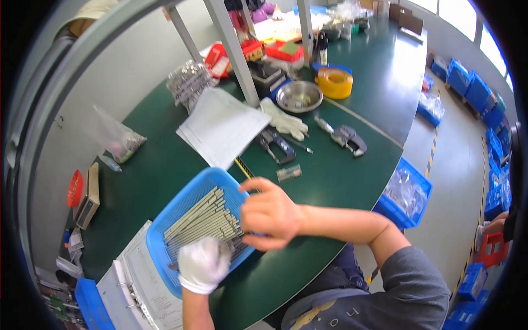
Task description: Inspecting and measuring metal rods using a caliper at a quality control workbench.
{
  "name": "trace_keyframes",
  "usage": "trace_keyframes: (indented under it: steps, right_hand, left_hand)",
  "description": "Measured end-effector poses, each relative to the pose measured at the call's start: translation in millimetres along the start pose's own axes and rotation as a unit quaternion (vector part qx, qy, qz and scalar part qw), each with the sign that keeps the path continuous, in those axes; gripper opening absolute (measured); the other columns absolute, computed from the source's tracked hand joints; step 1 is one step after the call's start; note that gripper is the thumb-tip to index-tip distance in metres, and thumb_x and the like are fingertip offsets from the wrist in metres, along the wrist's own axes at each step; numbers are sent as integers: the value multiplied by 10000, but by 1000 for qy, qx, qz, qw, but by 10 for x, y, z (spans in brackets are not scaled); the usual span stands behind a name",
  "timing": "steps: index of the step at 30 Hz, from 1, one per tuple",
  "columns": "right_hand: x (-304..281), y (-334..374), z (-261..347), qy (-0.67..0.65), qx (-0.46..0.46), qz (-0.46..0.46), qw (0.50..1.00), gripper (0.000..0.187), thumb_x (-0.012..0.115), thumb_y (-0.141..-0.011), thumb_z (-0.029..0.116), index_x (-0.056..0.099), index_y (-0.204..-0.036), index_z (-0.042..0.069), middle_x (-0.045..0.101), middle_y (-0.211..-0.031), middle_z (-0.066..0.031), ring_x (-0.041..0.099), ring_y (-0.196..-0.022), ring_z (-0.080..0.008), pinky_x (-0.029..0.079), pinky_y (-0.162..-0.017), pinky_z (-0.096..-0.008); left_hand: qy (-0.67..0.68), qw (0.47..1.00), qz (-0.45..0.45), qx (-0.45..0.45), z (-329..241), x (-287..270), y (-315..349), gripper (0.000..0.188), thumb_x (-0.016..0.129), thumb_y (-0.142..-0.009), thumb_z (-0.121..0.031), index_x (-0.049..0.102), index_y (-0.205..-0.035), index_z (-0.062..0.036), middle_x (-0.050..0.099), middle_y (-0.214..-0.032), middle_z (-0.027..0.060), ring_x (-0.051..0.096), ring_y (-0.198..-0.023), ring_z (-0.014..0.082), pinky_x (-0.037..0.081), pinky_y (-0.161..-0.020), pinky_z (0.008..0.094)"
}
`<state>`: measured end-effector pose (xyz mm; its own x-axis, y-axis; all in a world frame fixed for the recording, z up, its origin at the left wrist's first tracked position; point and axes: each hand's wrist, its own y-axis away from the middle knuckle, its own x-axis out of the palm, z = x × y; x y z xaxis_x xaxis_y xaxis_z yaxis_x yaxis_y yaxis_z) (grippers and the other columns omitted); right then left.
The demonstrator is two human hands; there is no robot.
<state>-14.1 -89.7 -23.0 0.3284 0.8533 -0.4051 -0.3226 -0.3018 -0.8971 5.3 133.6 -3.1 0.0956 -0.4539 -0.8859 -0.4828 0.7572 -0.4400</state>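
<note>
A blue mesh basket (155, 237) holds many thin grey metal rods (199, 219), lying side by side at a slant. My left hand (204, 265), in a white glove, is closed over the near end of the rods inside the basket. Its fingertips are mostly hidden, so what it grips cannot be made out. At the basket's right side is my bare right hand (270, 214), its fingers curled towards the rods. The inside of that hand is hidden too. Beneath the basket's left edge lies an open ring binder (125, 283) with printed sheets.
Beyond the basket lie paper sheets (223, 124), a micrometer (344, 136), another gauge (278, 146), a white glove (285, 119), a steel bowl (299, 97) and yellow tape (334, 83). A metal frame post (234, 52) rises from the green table (352, 179). A blue crate (407, 192) stands beyond the right edge.
</note>
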Motion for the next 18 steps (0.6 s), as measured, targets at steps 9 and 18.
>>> trace_keyframes:
  steps: [9,18]
  right_hand:
    - [-268,409,474,10,134,59,989,206,674,-821,188,544,-695,89,498,-620,-39,533,-583,-234,462,-765,-372]
    - [-329,288,578,43,150,96,983,237,672,-837,209,551,-673,86,533,-620,-55,552,-606,-263,457,-646,-372]
  left_hand:
    - [-19,998,58,11,-313,136,87,239,703,-771,-267,528,-758,-105,546,-600,74,557,-493,295,423,-448,405]
    - [9,999,16,48,-195,256,79,293,689,-774,-331,495,-728,-116,512,-607,47,553,-475,262,434,-422,379]
